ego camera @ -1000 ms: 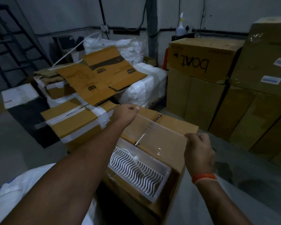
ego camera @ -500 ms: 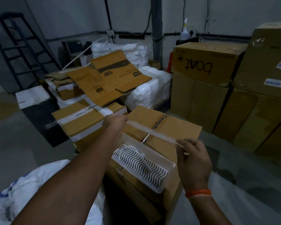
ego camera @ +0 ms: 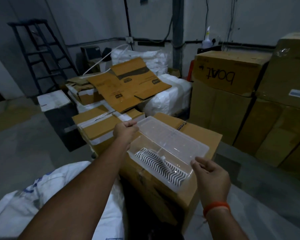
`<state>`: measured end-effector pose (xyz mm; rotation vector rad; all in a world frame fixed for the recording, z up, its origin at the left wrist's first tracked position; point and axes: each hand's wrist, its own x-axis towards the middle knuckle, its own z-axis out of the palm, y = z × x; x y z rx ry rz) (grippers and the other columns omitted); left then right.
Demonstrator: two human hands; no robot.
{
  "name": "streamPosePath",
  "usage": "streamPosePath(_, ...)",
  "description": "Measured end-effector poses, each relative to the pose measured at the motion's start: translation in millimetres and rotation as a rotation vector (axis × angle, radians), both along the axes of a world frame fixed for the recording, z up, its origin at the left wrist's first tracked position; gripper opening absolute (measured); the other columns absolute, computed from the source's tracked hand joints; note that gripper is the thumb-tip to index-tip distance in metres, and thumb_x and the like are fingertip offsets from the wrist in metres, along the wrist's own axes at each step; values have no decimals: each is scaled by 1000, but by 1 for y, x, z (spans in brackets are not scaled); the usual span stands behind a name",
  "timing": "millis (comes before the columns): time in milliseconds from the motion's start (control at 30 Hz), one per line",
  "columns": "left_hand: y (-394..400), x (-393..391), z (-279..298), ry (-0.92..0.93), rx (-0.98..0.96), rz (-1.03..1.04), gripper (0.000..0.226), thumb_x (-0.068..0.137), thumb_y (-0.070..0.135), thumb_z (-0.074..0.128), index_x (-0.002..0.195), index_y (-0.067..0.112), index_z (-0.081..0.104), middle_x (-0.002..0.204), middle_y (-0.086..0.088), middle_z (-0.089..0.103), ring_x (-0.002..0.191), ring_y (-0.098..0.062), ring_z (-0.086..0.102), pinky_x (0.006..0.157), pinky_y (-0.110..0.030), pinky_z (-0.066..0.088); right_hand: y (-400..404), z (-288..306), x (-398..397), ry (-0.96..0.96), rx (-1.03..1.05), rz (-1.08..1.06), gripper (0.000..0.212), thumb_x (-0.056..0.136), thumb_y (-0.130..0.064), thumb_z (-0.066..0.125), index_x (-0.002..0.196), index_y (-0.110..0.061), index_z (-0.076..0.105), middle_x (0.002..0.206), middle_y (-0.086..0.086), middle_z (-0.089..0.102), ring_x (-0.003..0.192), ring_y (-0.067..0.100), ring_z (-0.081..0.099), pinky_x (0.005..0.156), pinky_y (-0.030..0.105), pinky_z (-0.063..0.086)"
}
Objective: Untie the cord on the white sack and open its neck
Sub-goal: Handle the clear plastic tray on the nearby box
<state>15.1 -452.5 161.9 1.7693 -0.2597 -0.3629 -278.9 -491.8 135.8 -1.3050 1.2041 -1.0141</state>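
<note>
Tilted flatter than before, the clear lid (ego camera: 171, 139) is pinched by left hand (ego camera: 126, 131) and right hand (ego camera: 210, 172) fingers above its tray (ego camera: 160, 166), white sack (ego camera: 42, 196) untouched at lower left.

The head view is dim and bluish, with no lamp in sight — the light is soft and seems to fall from above and behind. The clear plastic lid (ego camera: 171, 141) catches a pale sheen, and the white ribbed tray (ego camera: 160, 166) under it is the brightest spot. Deep shadow fills the gap below the cardboard box (ego camera: 163, 193) and the left corner by the ladder (ego camera: 40, 54). Wide-angle distortion bows the walls and the right-hand boxes — the edges look soft and smeared, and fine detail is muddy throughout.
</note>
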Motion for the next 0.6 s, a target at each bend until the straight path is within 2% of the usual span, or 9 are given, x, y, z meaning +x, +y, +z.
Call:
streamPosePath(67,11,1,-2,-10,17,1,29,85,9,77,113,16,79,115,-5,77,105,-22,71,100,-42,59,9,3,3,63,-69,18,22,84,-25,78,106,-23,77,90,-14,70,81,-7,62,87,30,58)
streamPosePath(133,22,3,-6,-28,43,-1,30,86,10,75,115,16,78,120,-4,76,107,-17,69,102,-39,57,16,4,6,122,-105,38,22,84,-26,78,106,-26,76,88,-16,68,79,-8,60,85,28,58)
streamPosePath(267,38,1,-17,-52,89,11,32,89,7,73,120,14,76,119,-1,75,101,-15,65,92,-29,54,30,-3,8,240,-151,85,23,84,-28,78,107,-27,76,94,-14,73,76,-9,59,65,11,45)
streamPosePath(367,45,3,-34,-56,131,8,31,89,7,72,119,16,77,120,-4,76,97,-18,69,86,-31,55,38,-14,8,276,-145,106,22,84,-26,78,105,-26,77,94,-13,74,73,-9,60,63,6,42)
streamPosePath(500,54,6,-56,-51,198,-7,32,87,12,75,117,19,77,122,-4,76,106,-23,70,99,-42,58,43,-27,8,321,-121,126,20,84,-29,78,104,-26,77,96,-10,75,73,-8,61,65,8,44)
streamPosePath(600,55,7,-70,-36,215,5,32,85,15,75,117,20,78,120,-3,77,107,-23,71,101,-46,58,44,-33,9,344,-117,121,19,83,-33,78,101,-28,78,90,-10,73,72,-5,63,67,12,48)
